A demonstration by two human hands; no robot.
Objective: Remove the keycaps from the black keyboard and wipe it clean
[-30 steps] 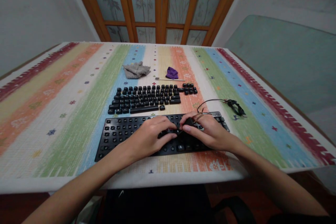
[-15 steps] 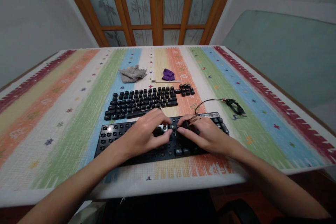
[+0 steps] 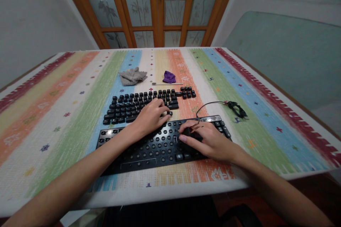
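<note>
A black keyboard (image 3: 149,142) lies near the table's front edge, its left and middle parts bare of keycaps and its right end still bearing some. Above its back edge, my left hand (image 3: 151,113) is closed with a black keycap (image 3: 169,113) at its fingertips. Loose keycaps (image 3: 128,108) lie in rows behind the keyboard, partly covered by that hand. My right hand (image 3: 205,136) rests over the keyboard's right part, fingers curled round something dark whose kind I cannot make out.
A grey cloth (image 3: 132,76), a purple cloth (image 3: 169,77) and a thin brush (image 3: 167,84) lie behind the loose keycaps. The keyboard's coiled cable (image 3: 236,109) sits to the right. A striped tablecloth (image 3: 87,113) covers the table.
My left hand has moved up and away from the middle of the keyboard to the loose keycaps, with a keycap at its fingertips. My right hand has stayed nearly in place.
</note>
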